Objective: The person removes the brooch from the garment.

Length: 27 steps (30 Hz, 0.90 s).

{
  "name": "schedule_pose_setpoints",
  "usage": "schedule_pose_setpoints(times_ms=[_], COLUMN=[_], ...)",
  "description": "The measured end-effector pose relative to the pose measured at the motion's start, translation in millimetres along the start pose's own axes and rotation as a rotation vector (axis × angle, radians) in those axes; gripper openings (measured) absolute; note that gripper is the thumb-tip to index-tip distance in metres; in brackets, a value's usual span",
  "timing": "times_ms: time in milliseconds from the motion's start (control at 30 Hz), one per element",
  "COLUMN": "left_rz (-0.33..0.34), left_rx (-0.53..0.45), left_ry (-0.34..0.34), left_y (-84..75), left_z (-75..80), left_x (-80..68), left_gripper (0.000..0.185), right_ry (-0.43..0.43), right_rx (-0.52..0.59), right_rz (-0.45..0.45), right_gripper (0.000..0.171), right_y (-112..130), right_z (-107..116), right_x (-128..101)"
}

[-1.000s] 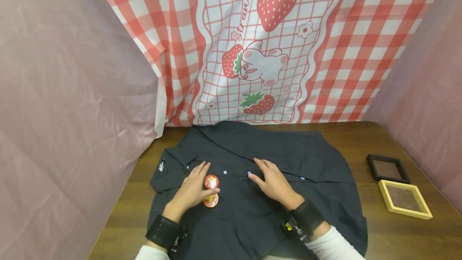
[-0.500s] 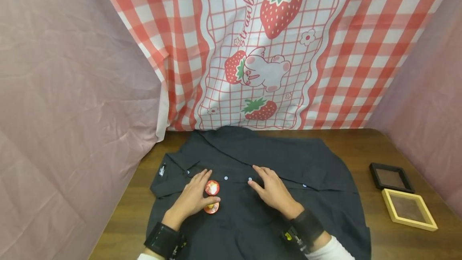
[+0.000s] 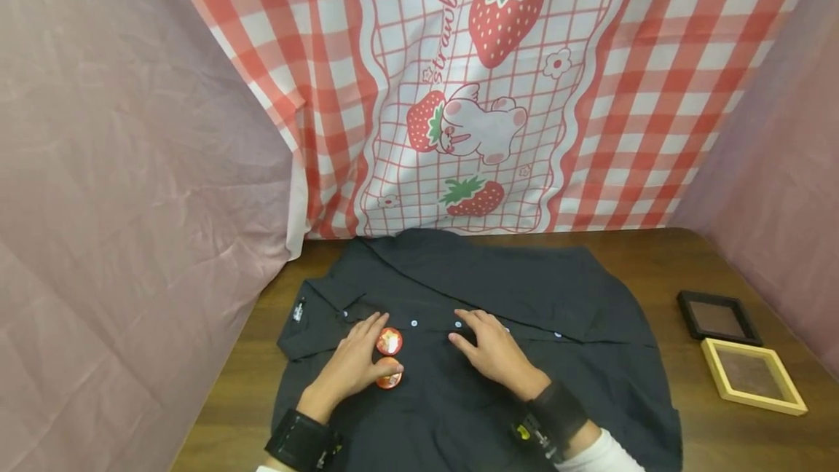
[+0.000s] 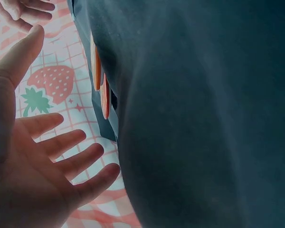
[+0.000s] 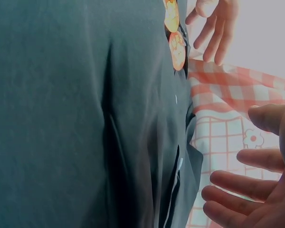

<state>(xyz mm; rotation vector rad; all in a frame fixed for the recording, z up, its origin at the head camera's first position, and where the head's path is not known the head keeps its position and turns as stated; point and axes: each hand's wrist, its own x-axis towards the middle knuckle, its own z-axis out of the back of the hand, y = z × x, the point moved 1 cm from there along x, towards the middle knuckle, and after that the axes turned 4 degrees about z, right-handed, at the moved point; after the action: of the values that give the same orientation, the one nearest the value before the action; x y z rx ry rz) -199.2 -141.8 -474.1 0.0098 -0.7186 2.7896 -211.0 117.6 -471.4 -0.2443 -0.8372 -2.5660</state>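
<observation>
A dark button-up shirt [image 3: 446, 399] lies spread on the table, its collar at the left and a row of pale buttons across it. Two round red badges [image 3: 390, 341] rest on the shirt, one above the other. Beside them is my left hand [image 3: 352, 361], fingers spread, its thumb overlapping the lower badge [image 3: 393, 382] in the head view. To the right my right hand [image 3: 497, 352] is held over the shirt near a button, fingers extended and apart. Both wrist views show the palms with nothing in them; the left hand's fingers [image 4: 80, 156] are loosely straight.
At the table's right lie a black frame [image 3: 719, 301] and a pale yellow frame [image 3: 796, 399]. A strawberry-print checked cloth [image 3: 485, 122] hangs behind the table. Pink cloth walls [image 3: 144, 188] stand at both sides.
The head view has shifted slightly, so the scene sits a little lower. Both hands have drawn slightly nearer to me over the shirt, keeping their spread shape. The badges stay on the shirt.
</observation>
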Motion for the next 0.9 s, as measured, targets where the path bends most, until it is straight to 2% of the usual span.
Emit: schedule_pose_setpoints(times_ms=[300,500,900], left_rz=[0.002,0.025,0.049], left_rx=[0.023,0.017,0.039], left_ry=[-0.013,0.016,0.055], left_y=[0.8,1.7,-3.3], left_z=[-0.6,-0.9,2.3], left_x=[-2.2,-4.5,-3.6], left_gripper=[0.091,0.090,0.088], right_ry=[-0.003,0.015,0.025], right_rx=[0.007,0.002,0.030], right_rz=[0.018,0.043,0.025], right_gripper=[0.046,0.044,0.043], right_y=[2.8,3.2,5.1], right_z=[-1.7,-4.8,-4.6], right_x=[1.2,1.2,1.0])
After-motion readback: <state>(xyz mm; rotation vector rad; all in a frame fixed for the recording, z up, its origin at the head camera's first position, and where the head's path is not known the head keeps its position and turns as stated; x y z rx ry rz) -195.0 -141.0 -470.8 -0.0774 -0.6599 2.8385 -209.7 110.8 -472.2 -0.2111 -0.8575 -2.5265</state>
